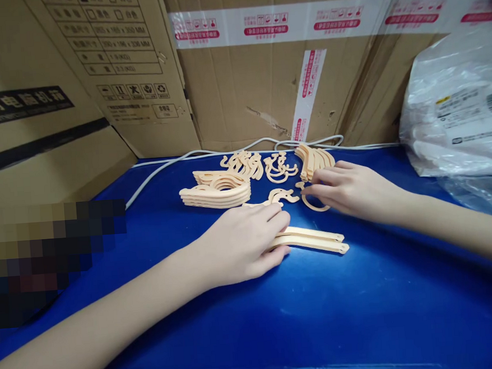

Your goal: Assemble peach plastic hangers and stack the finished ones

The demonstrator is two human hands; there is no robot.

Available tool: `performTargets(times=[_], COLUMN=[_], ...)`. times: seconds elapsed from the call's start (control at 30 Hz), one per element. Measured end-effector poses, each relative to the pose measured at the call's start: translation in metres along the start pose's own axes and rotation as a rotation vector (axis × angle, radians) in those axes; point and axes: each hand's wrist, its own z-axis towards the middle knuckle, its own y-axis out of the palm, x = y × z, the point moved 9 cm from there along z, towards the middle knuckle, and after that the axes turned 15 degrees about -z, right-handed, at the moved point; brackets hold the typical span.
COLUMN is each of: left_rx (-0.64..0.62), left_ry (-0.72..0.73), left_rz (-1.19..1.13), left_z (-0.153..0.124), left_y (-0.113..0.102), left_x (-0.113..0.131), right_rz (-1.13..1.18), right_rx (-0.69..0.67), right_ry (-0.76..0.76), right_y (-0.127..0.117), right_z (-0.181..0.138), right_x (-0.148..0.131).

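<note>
My left hand [250, 240] is closed around one end of a pair of beige plastic hanger arms [317, 239], which lie side by side and point right. My right hand [347, 188] has its bent fingers on a curved beige hanger hook [315, 206] at the surface; its thumb is mostly hidden. Behind those fingers rests a stack of hanger arms [318, 160]. Beyond my left hand a few loose hooks [282, 194] lie flat, one partly covered by the hand. Farther left, more hanger arms [217, 198] are piled in layers.
Two groups of small hooked pieces [244, 165] and hooks [279, 168] sit at the back of the blue table [281, 328]. A white cable [161, 171] runs along the cardboard boxes [239, 89]. A clear plastic bag [455, 108] stands at the right.
</note>
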Motion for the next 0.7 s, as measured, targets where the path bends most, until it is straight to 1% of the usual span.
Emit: performTargets(times=[0.13, 0.23, 0.33, 0.43, 0.5, 0.57, 0.63, 0.7], left_rx=[-0.003, 0.011, 0.045, 0.069, 0.071, 0.071, 0.070, 0.072], left_ry=[-0.026, -0.043, -0.033, -0.032, -0.036, -0.040, -0.041, -0.039], left_rz=[-0.065, -0.117, -0.141, -0.158, -0.164, -0.163, -0.162, -0.160], left_z=[-0.001, -0.001, 0.000, 0.001, 0.001, 0.001, 0.001, 0.002], left_y=[0.002, 0.003, 0.003, 0.003, 0.004, 0.005, 0.005, 0.005], left_x=[-0.004, -0.008, -0.008, -0.008, -0.009, -0.009, -0.009, -0.009], right_rz=[-0.086, -0.143, -0.138, -0.038, 0.071, 0.210, 0.418, 0.745], right_rx=[0.002, -0.002, -0.013, -0.005, 0.026, 0.079, 0.148, 0.203], right_ry=[-0.138, -0.203, -0.224, -0.202, -0.137, -0.009, 0.177, 0.393], right_y=[0.006, 0.005, 0.003, 0.000, -0.003, -0.008, -0.011, -0.008], right_z=[0.010, 0.015, 0.018, 0.018, 0.017, 0.016, 0.013, 0.007], right_x=[-0.005, -0.011, -0.014, -0.008, -0.001, 0.009, 0.019, 0.026])
